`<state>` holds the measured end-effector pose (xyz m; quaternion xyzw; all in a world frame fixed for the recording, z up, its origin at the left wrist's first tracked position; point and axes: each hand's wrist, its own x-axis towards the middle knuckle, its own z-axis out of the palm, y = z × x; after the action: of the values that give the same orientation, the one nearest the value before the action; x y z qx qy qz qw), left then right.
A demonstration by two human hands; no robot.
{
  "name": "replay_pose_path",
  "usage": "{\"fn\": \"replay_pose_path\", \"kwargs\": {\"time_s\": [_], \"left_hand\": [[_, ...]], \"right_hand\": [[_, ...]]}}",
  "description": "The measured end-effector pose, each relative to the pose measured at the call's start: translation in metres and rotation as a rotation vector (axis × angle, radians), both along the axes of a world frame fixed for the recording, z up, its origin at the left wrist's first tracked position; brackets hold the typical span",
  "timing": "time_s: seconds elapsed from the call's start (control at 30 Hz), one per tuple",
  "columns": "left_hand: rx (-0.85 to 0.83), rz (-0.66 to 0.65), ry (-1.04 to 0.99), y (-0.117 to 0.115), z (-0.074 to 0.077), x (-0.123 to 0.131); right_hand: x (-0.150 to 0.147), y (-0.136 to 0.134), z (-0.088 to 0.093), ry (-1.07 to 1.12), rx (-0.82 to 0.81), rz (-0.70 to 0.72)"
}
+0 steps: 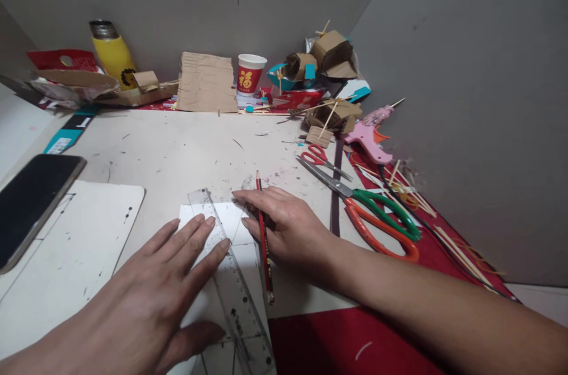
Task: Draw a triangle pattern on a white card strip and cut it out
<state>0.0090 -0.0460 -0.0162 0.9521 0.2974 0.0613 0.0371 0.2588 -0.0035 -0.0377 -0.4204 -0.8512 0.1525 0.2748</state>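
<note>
My left hand (151,286) lies flat with fingers stretched out, pressing on a clear plastic ruler (231,280) and the white sheet (231,227) under it. My right hand (284,224) rests on the sheet's right side, its fingers holding a red and black pencil (265,239) that points away from me along the ruler's edge. The ruler runs diagonally from the sheet's top left toward the near edge.
A black phone (31,203) lies at the left on a white board (75,245). Large orange-green scissors (377,215) and small red scissors (322,159) lie right of my hand. A pink glue gun (368,135), paper cup (249,74), yellow bottle (113,55) and cardboard scraps (206,82) line the back.
</note>
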Motion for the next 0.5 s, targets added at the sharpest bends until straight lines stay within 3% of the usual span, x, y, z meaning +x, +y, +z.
{"fn": "replay_pose_path", "kwargs": {"time_s": [0.5], "left_hand": [[0.080, -0.053, -0.006, 0.0026, -0.0021, -0.0025]], "right_hand": [[-0.0004, -0.0002, -0.0007, -0.003, 0.054, 0.007]]}}
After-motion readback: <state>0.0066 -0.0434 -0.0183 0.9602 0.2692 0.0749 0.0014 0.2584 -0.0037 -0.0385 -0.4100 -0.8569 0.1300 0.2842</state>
